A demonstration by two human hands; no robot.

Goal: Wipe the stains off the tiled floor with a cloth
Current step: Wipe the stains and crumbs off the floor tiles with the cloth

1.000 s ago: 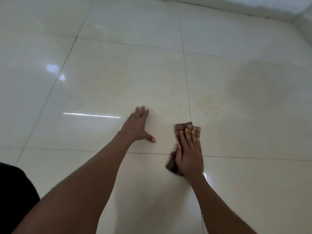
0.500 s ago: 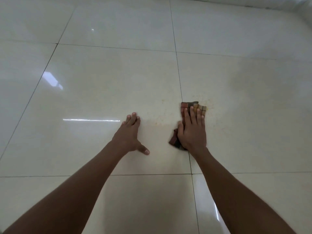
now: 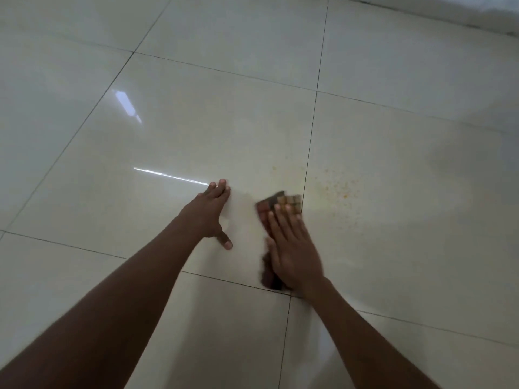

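Reaching forward from the near edge of the floor [image 3: 393, 248], both bare forearms extend to the middle tile area.

Right hand [image 3: 292, 248]: palm down, fingers straight and together, pressing flat on the cloth [image 3: 276, 204]. Nothing is pinched; the hand is released, flat on the fabric. Outline is motion-blurred.

Cloth: folded, checked in dark red, brown and tan. It shows beyond the fingertips and at the heel of the palm, lying along the left side of the lengthwise grout line [image 3: 309, 164], its near end close to the crossing of grout lines.

Left hand [image 3: 209, 213]: palm flat on the tile, fingers straight, thumb splayed toward the cloth; released, holding nothing. It sits just left of the cloth, apart from it.

Stains [image 3: 337, 186]: yellow-orange speckles beyond and to the right of the cloth, mostly on the tile right of the grout line, a few left of it.

Farther off: a streak of reflected light [image 3: 168, 175] and a bright glare patch [image 3: 126, 103] on the glossy tiles.

No writing or labels legible.

Versus 0.5 s ago: the right hand and cloth have come back toward the person, exposing the speckles; left hand placement unchanged.
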